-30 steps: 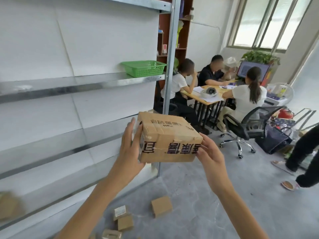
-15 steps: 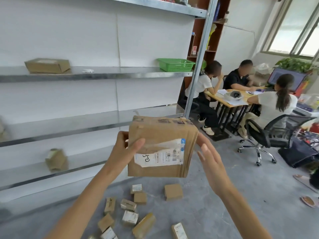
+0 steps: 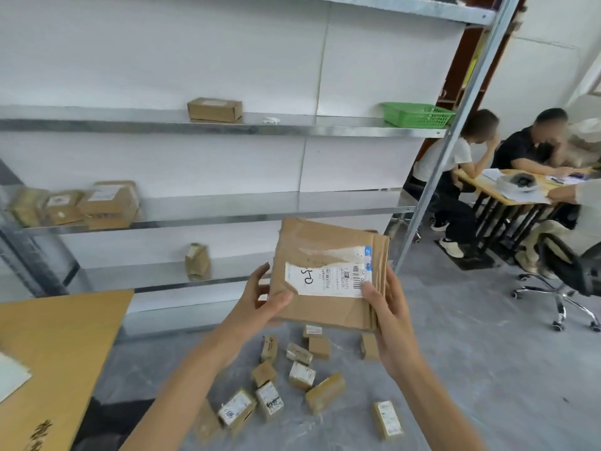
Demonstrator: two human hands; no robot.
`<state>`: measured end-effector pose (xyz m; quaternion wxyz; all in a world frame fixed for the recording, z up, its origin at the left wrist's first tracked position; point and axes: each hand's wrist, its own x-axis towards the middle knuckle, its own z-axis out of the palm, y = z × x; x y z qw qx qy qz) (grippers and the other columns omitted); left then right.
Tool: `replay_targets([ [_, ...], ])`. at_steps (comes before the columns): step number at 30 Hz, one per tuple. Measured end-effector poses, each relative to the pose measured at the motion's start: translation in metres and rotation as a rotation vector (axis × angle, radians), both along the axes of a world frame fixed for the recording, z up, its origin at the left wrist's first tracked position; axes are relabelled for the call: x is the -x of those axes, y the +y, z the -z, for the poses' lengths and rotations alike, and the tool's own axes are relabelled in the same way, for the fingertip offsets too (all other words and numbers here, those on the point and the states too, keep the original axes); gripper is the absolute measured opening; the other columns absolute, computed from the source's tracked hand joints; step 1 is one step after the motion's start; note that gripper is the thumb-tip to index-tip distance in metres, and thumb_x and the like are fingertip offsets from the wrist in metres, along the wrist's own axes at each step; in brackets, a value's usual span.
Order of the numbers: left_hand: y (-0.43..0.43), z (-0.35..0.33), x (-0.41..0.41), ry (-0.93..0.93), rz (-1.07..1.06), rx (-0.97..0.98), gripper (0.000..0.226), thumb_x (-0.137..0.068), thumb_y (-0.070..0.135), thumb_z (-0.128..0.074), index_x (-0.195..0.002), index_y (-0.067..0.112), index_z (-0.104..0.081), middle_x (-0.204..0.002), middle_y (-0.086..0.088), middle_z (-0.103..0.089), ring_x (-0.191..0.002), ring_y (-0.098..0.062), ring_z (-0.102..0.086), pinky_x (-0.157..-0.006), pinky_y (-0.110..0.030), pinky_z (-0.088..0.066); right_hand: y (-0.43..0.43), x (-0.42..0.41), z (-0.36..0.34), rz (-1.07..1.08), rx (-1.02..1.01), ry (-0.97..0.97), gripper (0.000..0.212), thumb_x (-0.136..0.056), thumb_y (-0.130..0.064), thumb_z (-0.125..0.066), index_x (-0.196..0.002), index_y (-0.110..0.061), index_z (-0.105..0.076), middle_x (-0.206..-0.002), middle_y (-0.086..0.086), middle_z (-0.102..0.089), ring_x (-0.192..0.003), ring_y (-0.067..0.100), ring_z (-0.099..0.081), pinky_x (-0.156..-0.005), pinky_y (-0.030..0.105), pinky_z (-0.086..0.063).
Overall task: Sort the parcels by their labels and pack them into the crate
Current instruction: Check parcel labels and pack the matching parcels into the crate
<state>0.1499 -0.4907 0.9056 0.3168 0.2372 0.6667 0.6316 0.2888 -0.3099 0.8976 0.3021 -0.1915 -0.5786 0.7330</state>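
Note:
I hold a brown cardboard parcel (image 3: 328, 249) in front of me at chest height, its face with a torn white shipping label (image 3: 328, 281) turned toward me. My left hand (image 3: 260, 304) grips its lower left edge, thumb on the front. My right hand (image 3: 390, 317) grips its lower right corner, thumb on the label. Several small parcels (image 3: 300, 375) lie scattered on the grey floor below. A green basket (image 3: 418, 114) sits at the right end of the upper shelf. More parcels (image 3: 107, 203) lie on the middle shelf at left.
A metal shelf rack (image 3: 227, 128) stands ahead; one box (image 3: 214, 109) is on its upper shelf, one (image 3: 196, 262) on the lower. A large cardboard sheet (image 3: 58, 349) is at lower left. People sit at a desk (image 3: 507, 190) at right, by an office chair (image 3: 562, 271).
The parcel has been turned so its label faces me, and my right hand now grips its right corner. My view has swung left and down, showing more shelf and floor parcels.

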Motion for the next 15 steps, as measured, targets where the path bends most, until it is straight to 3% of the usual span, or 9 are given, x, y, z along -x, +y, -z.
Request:
replay_targets([
  [3,-0.032,0.006,-0.020,-0.140,-0.158,-0.122,0.095,-0.057,0.051,-0.074,-0.139,0.041,-0.026,-0.125,-0.003,-0.058,-0.108,-0.019,-0.063,-0.089,-0.045,-0.054,-0.021,-0.011,-0.002,-0.088,0.000,-0.073,0.048,-0.083,-0.048,-0.053,-0.130,-0.044,-0.047,-0.133,-0.005,-0.056,-0.119,0.013,-0.055,-0.093,0.037,-0.048],
  [7,-0.050,0.010,-0.064,-0.174,-0.394,-0.203,0.101,-0.051,0.051,-0.077,-0.136,0.042,-0.022,-0.122,-0.006,-0.056,-0.106,-0.020,-0.063,-0.083,-0.041,-0.056,-0.053,-0.035,0.008,-0.270,-0.021,-0.220,0.077,-0.068,-0.066,-0.054,-0.138,-0.050,-0.027,-0.133,-0.014,-0.049,-0.122,0.014,-0.052,-0.099,0.039,-0.045],
  [9,-0.048,0.014,-0.095,-0.144,-0.478,-0.177,0.096,-0.060,0.044,-0.078,-0.137,0.042,-0.019,-0.118,-0.005,-0.057,-0.102,-0.019,-0.065,-0.083,-0.040,-0.057,-0.073,-0.045,0.014,-0.345,0.033,-0.206,0.087,-0.066,-0.062,-0.060,-0.141,-0.053,-0.016,-0.124,-0.016,-0.055,-0.117,0.018,-0.057,-0.092,0.037,-0.049],
  [12,-0.047,0.022,-0.146,-0.076,-0.506,-0.076,0.094,-0.066,0.041,-0.077,-0.139,0.038,-0.017,-0.115,0.003,-0.059,-0.099,-0.009,-0.064,-0.091,-0.043,-0.053,-0.087,-0.055,0.015,-0.300,0.148,-0.098,0.081,-0.076,-0.042,-0.065,-0.143,-0.047,-0.018,-0.122,0.003,-0.062,-0.114,0.029,-0.061,-0.085,0.041,-0.053],
  [15,-0.064,0.020,-0.176,-0.133,-0.533,-0.080,0.091,-0.077,0.031,-0.071,-0.144,0.034,-0.010,-0.130,0.001,-0.051,-0.112,-0.015,-0.057,-0.100,-0.047,-0.046,-0.087,-0.070,0.007,-0.330,0.158,-0.081,0.076,-0.084,-0.032,-0.064,-0.145,-0.043,-0.020,-0.125,0.009,-0.061,-0.106,0.028,-0.065,-0.078,0.040,-0.055],
])
